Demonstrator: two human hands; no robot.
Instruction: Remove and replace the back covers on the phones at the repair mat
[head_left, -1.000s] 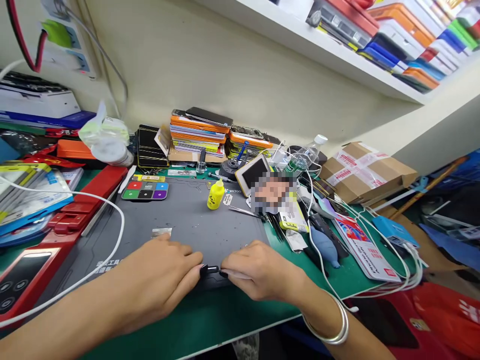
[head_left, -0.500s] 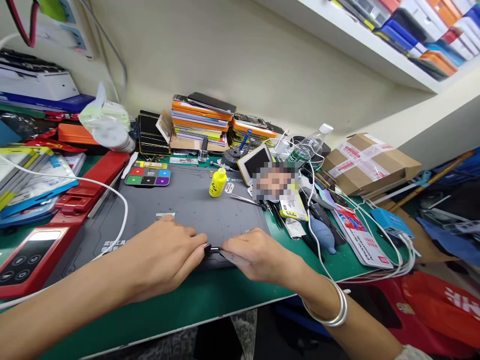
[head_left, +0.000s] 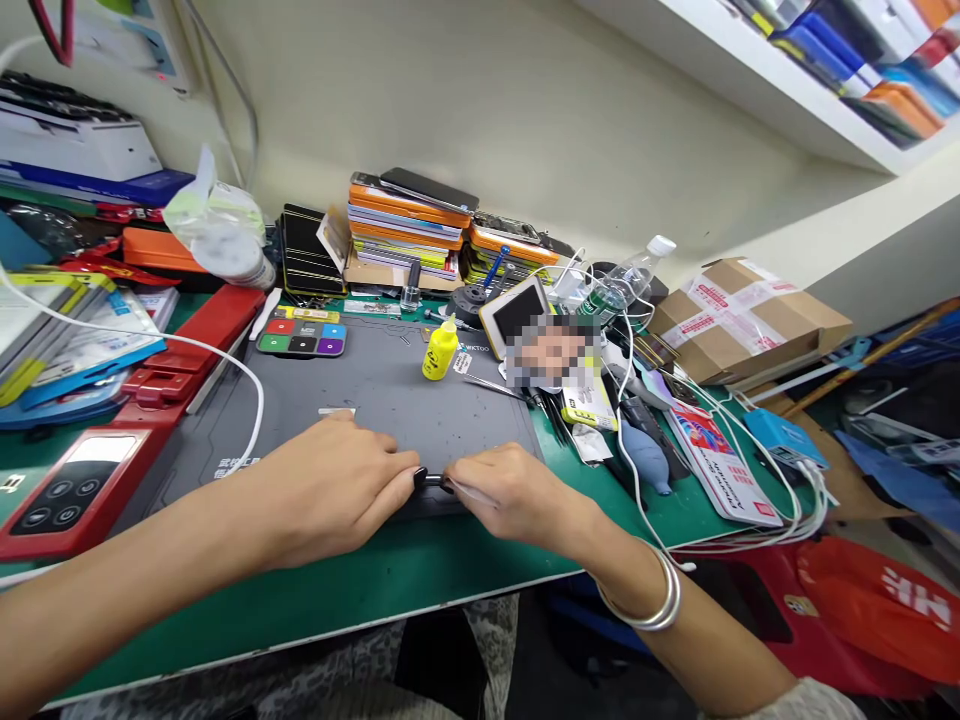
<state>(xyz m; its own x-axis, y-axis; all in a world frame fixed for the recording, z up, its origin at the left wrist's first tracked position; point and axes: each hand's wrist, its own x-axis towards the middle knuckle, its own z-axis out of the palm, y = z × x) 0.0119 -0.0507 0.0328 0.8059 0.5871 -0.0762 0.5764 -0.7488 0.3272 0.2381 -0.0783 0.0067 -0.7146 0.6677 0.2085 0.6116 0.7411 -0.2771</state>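
Observation:
Both my hands rest on the near edge of a grey work mat point(head_left: 375, 385). My left hand point(head_left: 330, 490) is curled, palm down, its fingertips pressed to a small dark object point(head_left: 432, 481). My right hand point(head_left: 510, 495) meets it from the other side, fingers pinched on the same dark object. A thin pale strip seems to lie under my right fingers. Most of the object is hidden by the fingers. A silver bangle point(head_left: 651, 605) circles my right wrist.
A yellow bottle point(head_left: 439, 350), tweezers point(head_left: 491, 386) and a coloured parts tray point(head_left: 302, 338) sit on the mat. Red devices point(head_left: 67, 490) and a white cable point(head_left: 225, 350) lie left. Stacked phones point(head_left: 409, 230), a cardboard box point(head_left: 742, 315) and cables crowd the back and right.
My hands have stayed pinched together on the small dark object, fingertips drawing slightly closer. The view has tilted down a little, so everything sits higher in the frame.

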